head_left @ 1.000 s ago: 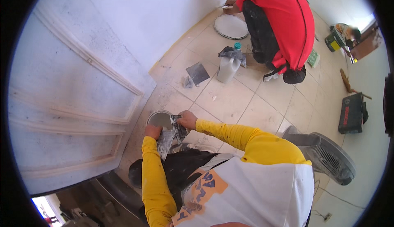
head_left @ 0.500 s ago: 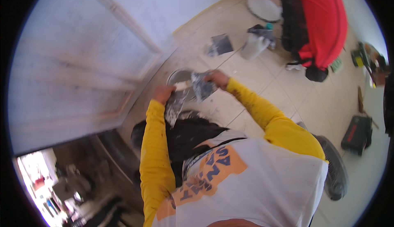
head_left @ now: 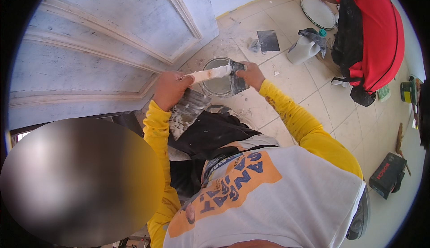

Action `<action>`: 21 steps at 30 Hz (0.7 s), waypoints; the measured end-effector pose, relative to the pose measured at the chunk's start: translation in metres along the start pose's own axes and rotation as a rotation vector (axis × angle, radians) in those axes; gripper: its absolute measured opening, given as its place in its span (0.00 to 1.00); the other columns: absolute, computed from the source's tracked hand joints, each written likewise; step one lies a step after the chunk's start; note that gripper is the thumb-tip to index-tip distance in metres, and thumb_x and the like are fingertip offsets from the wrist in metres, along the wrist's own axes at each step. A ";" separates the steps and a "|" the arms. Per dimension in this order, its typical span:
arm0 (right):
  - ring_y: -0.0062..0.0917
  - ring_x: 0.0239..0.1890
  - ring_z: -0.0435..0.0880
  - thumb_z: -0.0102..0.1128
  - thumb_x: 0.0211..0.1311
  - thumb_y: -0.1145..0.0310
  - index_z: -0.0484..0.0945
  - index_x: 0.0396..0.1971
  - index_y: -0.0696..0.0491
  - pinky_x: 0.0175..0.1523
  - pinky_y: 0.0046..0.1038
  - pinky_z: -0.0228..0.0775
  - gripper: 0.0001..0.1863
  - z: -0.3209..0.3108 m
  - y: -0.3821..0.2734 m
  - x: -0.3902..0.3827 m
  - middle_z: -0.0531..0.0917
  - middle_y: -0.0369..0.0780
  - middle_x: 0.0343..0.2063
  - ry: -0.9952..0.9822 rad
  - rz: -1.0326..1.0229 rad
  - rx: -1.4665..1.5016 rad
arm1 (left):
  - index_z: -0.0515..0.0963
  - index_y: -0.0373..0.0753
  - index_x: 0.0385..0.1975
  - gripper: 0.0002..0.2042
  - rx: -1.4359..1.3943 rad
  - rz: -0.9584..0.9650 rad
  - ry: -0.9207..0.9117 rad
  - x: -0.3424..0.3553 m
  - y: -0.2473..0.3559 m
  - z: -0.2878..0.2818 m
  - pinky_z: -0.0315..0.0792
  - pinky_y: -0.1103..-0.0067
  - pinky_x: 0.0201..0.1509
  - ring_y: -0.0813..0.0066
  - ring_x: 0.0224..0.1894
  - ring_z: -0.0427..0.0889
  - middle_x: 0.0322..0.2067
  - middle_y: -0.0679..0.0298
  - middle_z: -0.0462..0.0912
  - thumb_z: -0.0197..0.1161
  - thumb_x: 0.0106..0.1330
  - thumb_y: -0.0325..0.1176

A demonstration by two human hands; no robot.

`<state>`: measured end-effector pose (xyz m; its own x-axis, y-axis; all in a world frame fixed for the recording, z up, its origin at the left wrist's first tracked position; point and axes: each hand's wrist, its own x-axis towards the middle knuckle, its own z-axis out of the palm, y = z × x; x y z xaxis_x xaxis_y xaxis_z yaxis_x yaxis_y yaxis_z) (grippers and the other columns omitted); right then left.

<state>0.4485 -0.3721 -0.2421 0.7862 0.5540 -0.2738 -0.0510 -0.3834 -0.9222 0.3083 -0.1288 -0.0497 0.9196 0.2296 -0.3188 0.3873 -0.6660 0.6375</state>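
Observation:
My left hand (head_left: 172, 91) is closed on a pale wooden strip (head_left: 201, 76) and a broad metal scraper (head_left: 188, 113) streaked with white, which hangs below it over my dark trousers. My right hand (head_left: 251, 75) grips a dark, smeared scraper (head_left: 238, 83), its blade against the strip's far end, where a lump of white paste (head_left: 223, 70) sits. Under both tools is an open round bucket (head_left: 216, 87) of grey, its contents partly hidden.
A panelled door (head_left: 107, 51) stands at left. A co-worker in red (head_left: 376, 37) crouches by a round white lid (head_left: 318, 10), a jug (head_left: 302, 51) and a dark square sheet (head_left: 268, 41). A black case (head_left: 387, 175) lies right. A blurred oval hides the lower left.
The view has swung, shifting the floor and co-worker rightward. My hands came up from inside the bucket to hold the tools above it, bringing the pale strip fully into sight.

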 end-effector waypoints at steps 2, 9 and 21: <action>0.49 0.44 0.82 0.61 0.53 0.62 0.77 0.52 0.61 0.54 0.38 0.73 0.27 0.021 0.009 0.000 0.83 0.55 0.40 0.129 -0.160 -0.283 | 0.83 0.31 0.28 0.20 0.055 0.060 0.052 -0.004 0.010 0.014 0.72 0.66 0.33 0.54 0.27 0.81 0.22 0.47 0.80 0.56 0.61 0.46; 0.36 0.39 0.86 0.56 0.59 0.73 0.76 0.52 0.61 0.48 0.37 0.79 0.20 0.028 0.028 -0.003 0.85 0.49 0.40 -0.150 0.250 0.605 | 0.82 0.35 0.23 0.20 0.393 0.165 0.149 0.008 0.002 0.065 0.72 0.65 0.34 0.48 0.30 0.81 0.27 0.48 0.83 0.57 0.61 0.48; 0.31 0.43 0.86 0.58 0.59 0.75 0.76 0.50 0.62 0.52 0.34 0.79 0.18 -0.016 0.038 -0.006 0.85 0.44 0.43 -0.400 0.413 0.935 | 0.73 0.33 0.57 0.29 -0.762 -0.449 -0.109 0.036 -0.081 0.051 0.74 0.71 0.47 0.69 0.43 0.81 0.40 0.60 0.83 0.63 0.65 0.51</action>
<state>0.4517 -0.4025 -0.2713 0.3534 0.7761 -0.5223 -0.8439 0.0236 -0.5360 0.3066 -0.1027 -0.1481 0.6741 0.2604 -0.6912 0.6842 0.1325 0.7172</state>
